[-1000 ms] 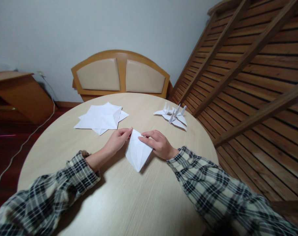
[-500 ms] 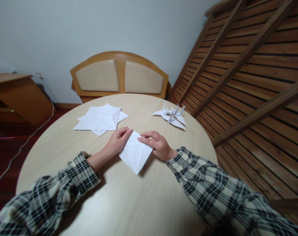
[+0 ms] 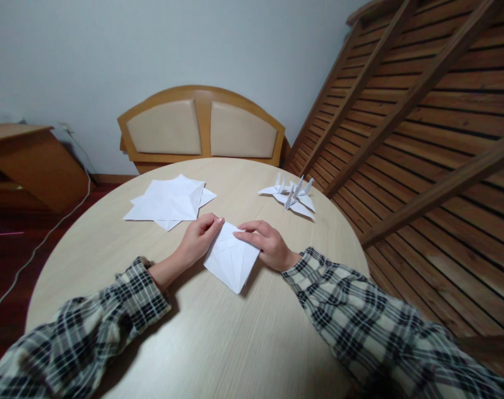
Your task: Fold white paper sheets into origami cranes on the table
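A folded white paper square (image 3: 232,259), marked with creases, is held between both hands over the middle of the table, one corner pointing towards me. My left hand (image 3: 199,237) pinches its upper left edge between thumb and fingers. On the upper right side, my right hand (image 3: 268,243) grips the paper, index finger lying across the top face and the thumb mostly hidden. Beyond my left hand lies a stack of creased white paper sheets (image 3: 164,199). Several folded paper cranes (image 3: 293,198) stand together past my right hand.
The round wooden table (image 3: 219,343) carries all the paper. A padded headboard (image 3: 202,124) rises behind its far edge. Wooden slats (image 3: 426,138) lean along the right. At the left are a desk (image 3: 23,160) and a white cable (image 3: 40,246) on the floor.
The paper square has turned slightly, its near corner shifting a little to the right. Both hands keep their hold almost in the same spot.
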The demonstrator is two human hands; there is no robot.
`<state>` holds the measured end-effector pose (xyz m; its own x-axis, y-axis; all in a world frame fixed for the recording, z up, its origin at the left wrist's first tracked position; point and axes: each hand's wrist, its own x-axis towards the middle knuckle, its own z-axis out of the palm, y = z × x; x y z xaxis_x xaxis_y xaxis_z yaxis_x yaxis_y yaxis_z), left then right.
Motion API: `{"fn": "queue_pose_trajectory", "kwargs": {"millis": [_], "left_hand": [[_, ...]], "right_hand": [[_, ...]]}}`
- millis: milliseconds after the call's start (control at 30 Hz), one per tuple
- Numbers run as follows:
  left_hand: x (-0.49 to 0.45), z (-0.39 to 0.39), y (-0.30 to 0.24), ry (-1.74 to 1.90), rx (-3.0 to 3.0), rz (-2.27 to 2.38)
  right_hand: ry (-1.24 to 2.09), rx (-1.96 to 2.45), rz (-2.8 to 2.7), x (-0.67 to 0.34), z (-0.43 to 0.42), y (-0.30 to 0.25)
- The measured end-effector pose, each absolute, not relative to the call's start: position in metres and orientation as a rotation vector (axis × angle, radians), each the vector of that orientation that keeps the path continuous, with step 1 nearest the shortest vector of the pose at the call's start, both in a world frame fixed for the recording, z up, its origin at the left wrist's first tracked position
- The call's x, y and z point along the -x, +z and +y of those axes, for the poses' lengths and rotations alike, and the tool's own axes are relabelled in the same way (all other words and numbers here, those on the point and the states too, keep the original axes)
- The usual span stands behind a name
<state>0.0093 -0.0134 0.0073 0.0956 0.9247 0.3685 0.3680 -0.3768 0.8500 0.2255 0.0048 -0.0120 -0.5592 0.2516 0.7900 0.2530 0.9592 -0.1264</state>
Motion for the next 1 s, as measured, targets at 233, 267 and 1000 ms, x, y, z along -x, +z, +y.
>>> {"fn": "queue_pose_trajectory", "kwargs": {"millis": [233, 267, 1000], "left_hand": [[-0.0057, -0.0096, 0.0027, 1.309, -1.784, 1.302], [-0.0056, -0.0100, 0.0031, 1.308, -1.787, 1.295], [-0.0073, -0.0116, 0.0008, 1.277, -1.902, 1.311]], "right_hand": [[0.021, 0.356, -2.151, -0.2255, 0.0061, -0.0134], [0.020, 0.355, -2.154, -0.2256, 0.0058, -0.0131], [0.006, 0.382, -2.119, -0.2258, 0.0087, -0.0135]]}}
